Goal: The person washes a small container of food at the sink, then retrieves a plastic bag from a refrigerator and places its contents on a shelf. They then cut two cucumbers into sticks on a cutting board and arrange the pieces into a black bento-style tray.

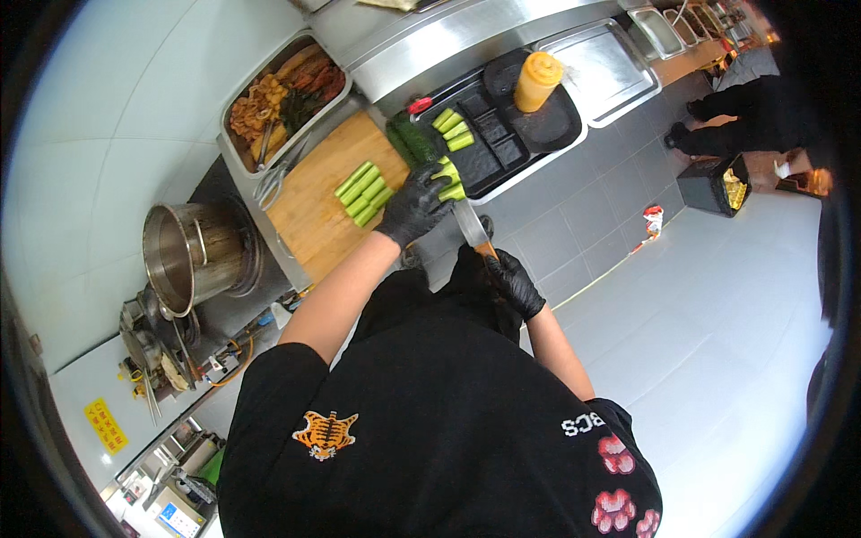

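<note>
My right hand [516, 282], in a black glove, grips the wooden handle of a knife [472, 222]. The blade points away from me, its far end beneath my left hand's fingers. Cut cucumber pieces [450, 181] are held by my gloved left hand [416, 205] at the blade's far end. This hand is between the wooden cutting board [316, 232] and a black compartment tray [481, 175]. More cucumber sticks [364, 191] lie side by side on the board. Dark green whole cucumbers [410, 140] rest at the board's far right. Several cut pieces [454, 129] sit inside the tray.
A yellow squeeze bottle [538, 81] stands on a black plate [548, 128]. Scissors [270, 187] lie beside a steel pan of food [346, 87] left of the board. A tall steel pot [222, 259] is further left. Another person's legs [740, 121] appear far right near a black bin [703, 185].
</note>
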